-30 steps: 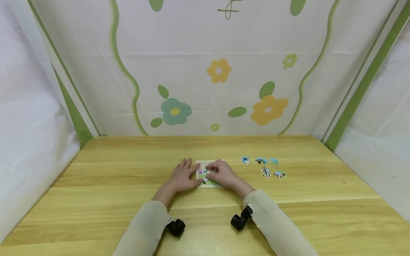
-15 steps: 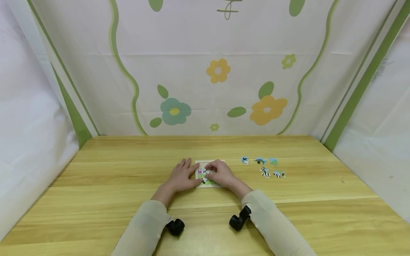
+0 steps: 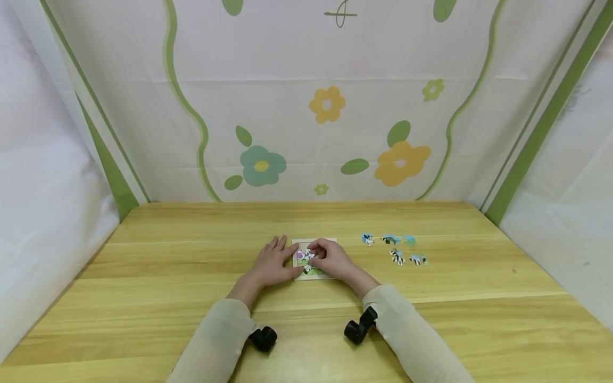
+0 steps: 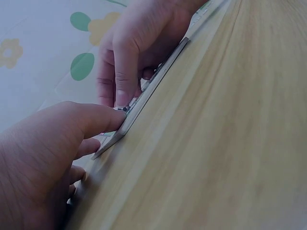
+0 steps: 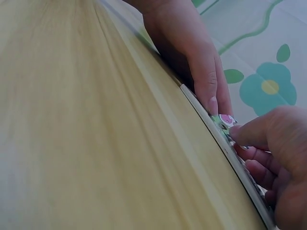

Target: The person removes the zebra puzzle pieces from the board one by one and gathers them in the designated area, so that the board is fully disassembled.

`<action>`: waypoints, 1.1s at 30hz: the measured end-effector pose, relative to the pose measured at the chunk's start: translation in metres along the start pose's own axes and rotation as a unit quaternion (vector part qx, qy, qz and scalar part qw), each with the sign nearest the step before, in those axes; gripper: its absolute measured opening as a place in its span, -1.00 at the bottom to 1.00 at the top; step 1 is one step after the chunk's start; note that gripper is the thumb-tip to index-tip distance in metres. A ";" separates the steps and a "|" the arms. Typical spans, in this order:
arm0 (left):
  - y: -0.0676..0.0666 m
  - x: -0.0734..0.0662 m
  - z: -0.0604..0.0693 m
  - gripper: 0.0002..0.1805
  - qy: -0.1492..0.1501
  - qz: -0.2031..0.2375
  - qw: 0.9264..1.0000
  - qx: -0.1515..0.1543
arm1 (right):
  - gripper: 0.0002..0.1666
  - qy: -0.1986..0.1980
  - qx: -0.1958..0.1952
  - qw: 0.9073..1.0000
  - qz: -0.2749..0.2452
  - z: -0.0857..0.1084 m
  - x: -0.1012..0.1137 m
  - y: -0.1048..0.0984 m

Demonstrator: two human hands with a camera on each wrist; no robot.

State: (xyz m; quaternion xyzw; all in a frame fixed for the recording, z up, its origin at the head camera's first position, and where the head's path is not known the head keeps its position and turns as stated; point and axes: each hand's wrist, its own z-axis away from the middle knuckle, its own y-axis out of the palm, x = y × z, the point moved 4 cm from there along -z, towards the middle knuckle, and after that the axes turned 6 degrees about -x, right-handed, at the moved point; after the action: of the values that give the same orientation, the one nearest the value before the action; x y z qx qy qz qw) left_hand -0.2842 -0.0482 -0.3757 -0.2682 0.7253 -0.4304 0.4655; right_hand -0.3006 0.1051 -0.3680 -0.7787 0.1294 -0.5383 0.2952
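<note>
The left hand (image 3: 272,266) lies with its fingers spread, relaxed and fairly straight, thumb and forefinger touching the left side of the board (image 3: 306,241). The board lies flat on the table (image 3: 306,314), between the two hands. The right hand (image 3: 333,260) is over the board's right part, fingers curled, thumb and forefinger seeming to pinch a black-and-white piece (image 3: 311,255), though the fingers hide much of it. Pink and green pieces (image 3: 300,256) sit in the board between the hands; five loose pieces (image 3: 397,257) lie right of the right hand.

Bright, even head view, soft glare on tabletop (image 3: 306,348), dimmer, hazier wrist views
</note>
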 end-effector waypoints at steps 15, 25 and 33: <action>-0.001 -0.002 0.001 -0.30 -0.001 0.004 1.000 0.001 | -0.66 -0.007 0.014 1.000 0.007 0.000 -0.003 0.000; -0.001 -0.001 0.002 -0.29 -0.003 0.004 1.000 0.005 | -0.69 -0.002 0.018 1.000 0.001 -0.002 -0.001 -0.003; -0.001 -0.001 0.001 -0.29 -0.003 0.005 1.000 0.001 | -0.65 0.033 0.032 0.996 -0.078 -0.004 -0.005 -0.027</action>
State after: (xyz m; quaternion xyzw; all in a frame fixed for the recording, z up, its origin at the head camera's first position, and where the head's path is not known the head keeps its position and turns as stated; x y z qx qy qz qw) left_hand -0.2828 -0.0482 -0.3747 -0.2660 0.7248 -0.4278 0.4700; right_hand -0.3090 0.1284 -0.3547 -0.7587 0.0610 -0.5885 0.2725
